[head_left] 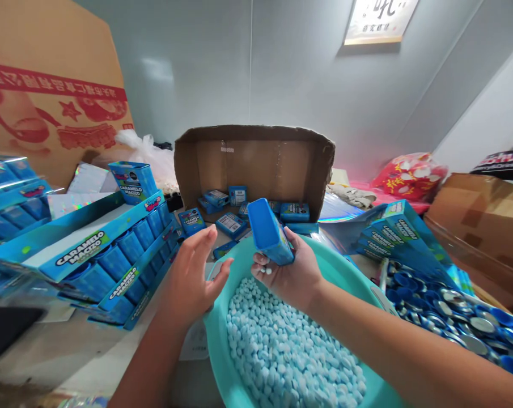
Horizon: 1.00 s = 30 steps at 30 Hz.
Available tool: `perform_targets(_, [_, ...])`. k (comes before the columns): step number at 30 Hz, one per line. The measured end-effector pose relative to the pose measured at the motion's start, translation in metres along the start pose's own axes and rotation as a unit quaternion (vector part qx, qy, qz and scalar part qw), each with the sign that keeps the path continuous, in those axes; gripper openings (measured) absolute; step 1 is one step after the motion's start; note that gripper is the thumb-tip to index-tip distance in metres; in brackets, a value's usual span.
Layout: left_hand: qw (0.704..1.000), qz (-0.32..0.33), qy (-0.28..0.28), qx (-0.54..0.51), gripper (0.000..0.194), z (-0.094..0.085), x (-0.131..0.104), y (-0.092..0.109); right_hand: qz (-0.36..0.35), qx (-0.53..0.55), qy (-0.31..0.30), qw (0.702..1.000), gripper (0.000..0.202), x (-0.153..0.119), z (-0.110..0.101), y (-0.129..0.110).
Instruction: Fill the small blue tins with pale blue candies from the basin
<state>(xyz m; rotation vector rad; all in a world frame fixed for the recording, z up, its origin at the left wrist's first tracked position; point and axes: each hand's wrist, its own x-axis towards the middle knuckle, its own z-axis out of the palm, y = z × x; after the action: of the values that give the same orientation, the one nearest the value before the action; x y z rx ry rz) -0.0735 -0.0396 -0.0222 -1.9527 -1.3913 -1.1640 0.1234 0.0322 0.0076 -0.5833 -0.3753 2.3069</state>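
While we seem to be at the step of loading a container by hand, the next move calling, we judge, for a steady hold that spills nothing, one red-printed carton (pixel 92 48) rises at our left. One brown carton (pixel 260 164) lies open ahead, and one turquoise basin (pixel 216 351) sits beneath our reach. At our left stand two stacks of display trays (pixel 80 252). Of our two hands, the left hand (pixel 188 277) gapes beside the basin's rim, thumb and fingers spread around nothing; the right hand (pixel 296 275) pinches one blue container (pixel 273 241) between thumb and fingers, above the basin, tilted with its mouth up and leftward. About ten small blue packs (pixel 231 225) overlap in and before the brown carton. Smallest are the pale sweets (pixel 290 345), beyond counting in the basin; at least two more show at our right fingertips.
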Motion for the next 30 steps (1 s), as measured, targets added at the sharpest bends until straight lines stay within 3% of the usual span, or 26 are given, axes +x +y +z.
perform_targets(3, [1.000,0.018,0.012,-0.006,0.096,-0.001,0.001,0.001,0.007,-0.011,0.032,0.999,0.041,0.002,-0.002,0.001])
perform_targets(8, [0.998,0.041,-0.039,0.012,0.092,-0.002,0.000,0.000,0.027,-0.052,0.075,0.995,0.036,0.004,0.000,0.006])
perform_targets(12, [0.993,0.020,-0.114,0.019,0.076,-0.005,-0.002,-0.003,0.064,-0.095,0.070,0.991,0.042,0.007,-0.001,0.012])
perform_targets(15, [0.991,-0.015,-0.131,0.021,0.057,-0.006,-0.002,-0.003,0.077,-0.127,0.071,0.986,0.046,0.009,-0.004,0.015])
perform_targets(21, [0.992,-0.097,-0.086,-0.005,0.040,-0.004,-0.004,0.000,0.066,-0.165,0.044,0.983,0.048,0.006,-0.005,0.012])
perform_targets(30, [0.996,-0.054,-0.020,0.066,0.041,-0.004,-0.008,0.002,0.006,-0.298,0.007,0.954,0.061,0.003,-0.001,0.013])
